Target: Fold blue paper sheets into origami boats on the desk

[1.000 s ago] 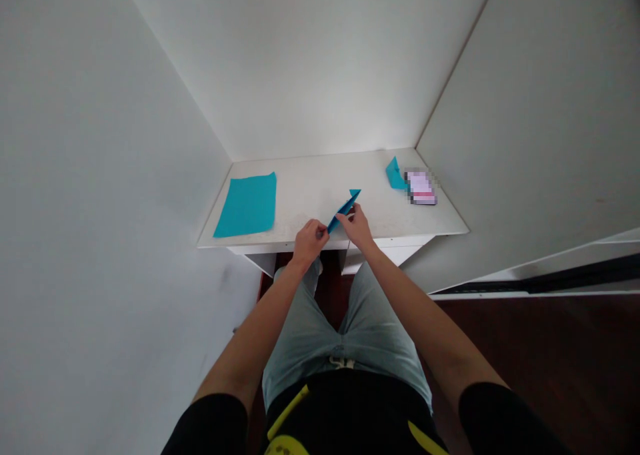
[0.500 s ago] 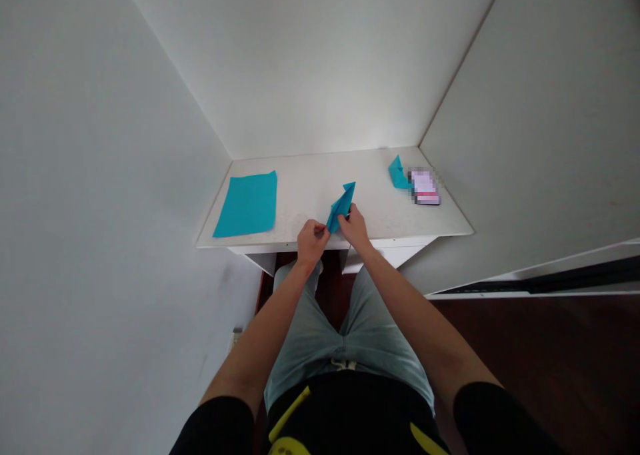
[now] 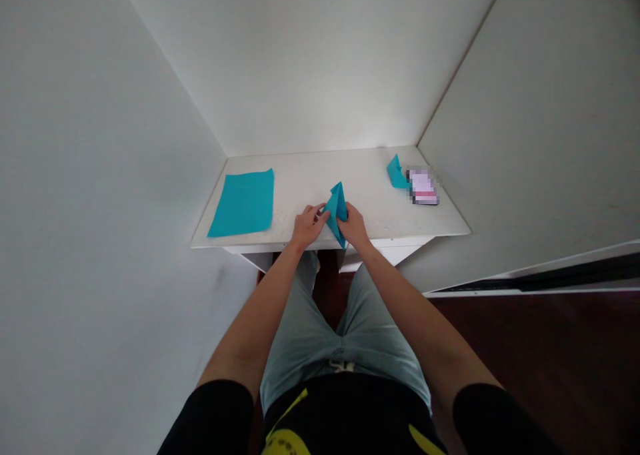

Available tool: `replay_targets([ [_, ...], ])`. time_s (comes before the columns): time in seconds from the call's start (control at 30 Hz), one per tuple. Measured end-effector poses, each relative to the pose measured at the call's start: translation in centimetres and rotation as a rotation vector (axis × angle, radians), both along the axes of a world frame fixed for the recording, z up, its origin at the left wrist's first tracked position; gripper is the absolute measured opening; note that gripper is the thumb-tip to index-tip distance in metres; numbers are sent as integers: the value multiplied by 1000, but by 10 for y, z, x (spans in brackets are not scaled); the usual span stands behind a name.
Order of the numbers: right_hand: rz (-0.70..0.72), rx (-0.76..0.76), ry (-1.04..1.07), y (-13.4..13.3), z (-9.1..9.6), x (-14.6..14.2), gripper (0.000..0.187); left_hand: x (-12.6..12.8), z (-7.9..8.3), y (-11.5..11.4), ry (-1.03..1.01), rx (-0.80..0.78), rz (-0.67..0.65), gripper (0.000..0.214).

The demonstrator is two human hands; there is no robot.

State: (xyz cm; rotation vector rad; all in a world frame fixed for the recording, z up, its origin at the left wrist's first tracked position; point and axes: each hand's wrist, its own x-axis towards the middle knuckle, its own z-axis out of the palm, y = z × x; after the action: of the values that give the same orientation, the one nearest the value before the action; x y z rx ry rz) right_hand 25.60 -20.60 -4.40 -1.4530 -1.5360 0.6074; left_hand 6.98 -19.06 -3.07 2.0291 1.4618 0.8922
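A sheet of bright blue paper folded into a pointed, kite-like shape (image 3: 337,209) is held at the middle of the frame, just above the front edge of a white shelf-like desk (image 3: 320,178), with one point up and the other dipping over that edge. The person's right hand (image 3: 354,227) is closed on its right side, pinching the paper between thumb and fingers. The left hand (image 3: 309,225) sits just beside it with its fingers loosely spread and their tips against the paper's left side; whether the thumb is gripping too, I can't tell. The two hands are close together, one on each side of the fold.

At the left of the desk lies a flat rectangular sheet of the same blue paper (image 3: 243,203). Toward the upper right corner sits a small folded blue paper piece (image 3: 397,173), touching a pinkish-white rectangular object (image 3: 423,186) too blurred to identify.
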Motion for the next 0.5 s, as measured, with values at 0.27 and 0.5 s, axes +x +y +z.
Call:
replay_targets([
  [0.27, -67, -37, -35, 8, 3, -10, 22, -2, 4, -6, -2, 1, -21, 38],
  [0.5, 60, 38, -4, 14, 2, -5, 43, -8, -9, -1, -289, -13, -122, 50],
])
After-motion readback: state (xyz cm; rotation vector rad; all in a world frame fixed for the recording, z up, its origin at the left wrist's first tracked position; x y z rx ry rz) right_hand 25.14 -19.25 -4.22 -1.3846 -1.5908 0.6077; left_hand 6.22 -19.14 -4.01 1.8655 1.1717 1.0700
